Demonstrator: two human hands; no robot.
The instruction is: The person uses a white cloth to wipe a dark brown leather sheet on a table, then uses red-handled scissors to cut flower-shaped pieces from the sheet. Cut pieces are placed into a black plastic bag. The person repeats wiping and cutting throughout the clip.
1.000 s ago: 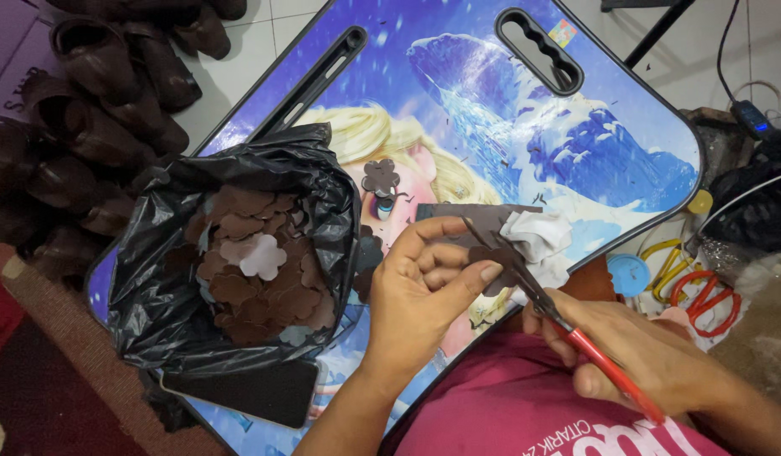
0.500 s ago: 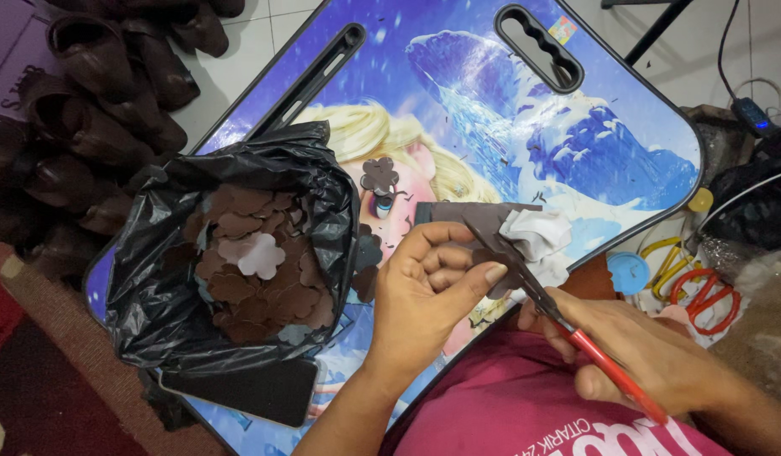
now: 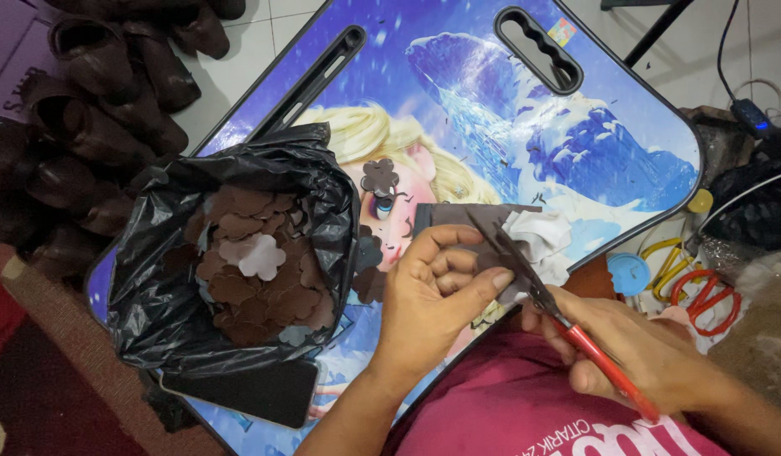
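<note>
My left hand [image 3: 437,291] pinches a small brown foam piece [image 3: 490,258] over the lap table's near edge. My right hand [image 3: 631,342] grips red-handled scissors [image 3: 559,312], whose dark blades reach up and left into that piece. Just behind the blades lie a dark brown foam sheet [image 3: 449,215] and white scraps [image 3: 538,236]. To the left sits a black plastic bag [image 3: 166,291], open and filled with several brown flower-shaped cutouts [image 3: 263,279], one pale. A single brown flower cutout [image 3: 379,176] lies on the table.
The blue picture-printed folding lap table [image 3: 576,127] has a handle slot at the far end. A black phone [image 3: 255,390] lies below the bag. Brown rolled pieces [image 3: 78,118] pile up at the left. A second pair of red scissors [image 3: 703,295], a blue cap [image 3: 628,274] and cables lie at the right.
Almost nothing differs; the scissors and my left hand's fingers shift only slightly around the brown piece.
</note>
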